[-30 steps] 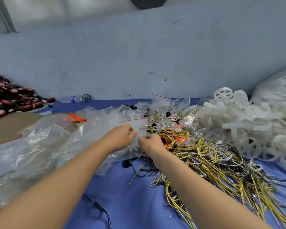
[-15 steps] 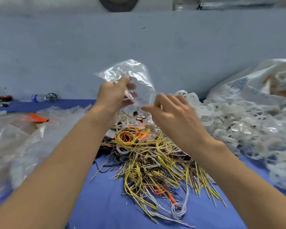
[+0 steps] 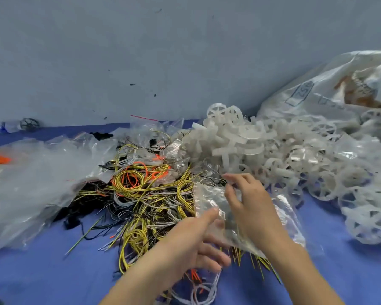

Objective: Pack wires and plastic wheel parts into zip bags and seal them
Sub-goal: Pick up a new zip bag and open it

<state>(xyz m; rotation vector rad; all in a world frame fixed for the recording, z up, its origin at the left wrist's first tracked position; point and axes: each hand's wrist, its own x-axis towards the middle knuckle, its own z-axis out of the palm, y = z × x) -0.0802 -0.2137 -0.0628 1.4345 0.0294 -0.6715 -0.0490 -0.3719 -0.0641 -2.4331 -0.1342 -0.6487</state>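
A clear zip bag [image 3: 209, 200] hangs low over the near edge of a tangled pile of yellow, grey, orange and black wires [image 3: 141, 194]. My left hand [image 3: 191, 243] holds the bag's near side, thumb on top and fingers spread beneath. My right hand [image 3: 251, 210] grips the bag's far side, its thumb on the plastic and its fingertips curled close to the wires. A heap of translucent white plastic wheel parts [image 3: 262, 146] lies just beyond and to the right. What the bag contains is blurred.
A heap of empty clear bags [image 3: 31, 179] covers the left of the blue table cover [image 3: 53, 271]. A large printed plastic sack [image 3: 317, 95] leans against the grey wall at the right. A dark wheel [image 3: 29, 124] sits by the wall at the far left.
Both hands have come down with the zip bag from in front of the wall to just above the wires. The view has shifted right, toward the wheel heap.
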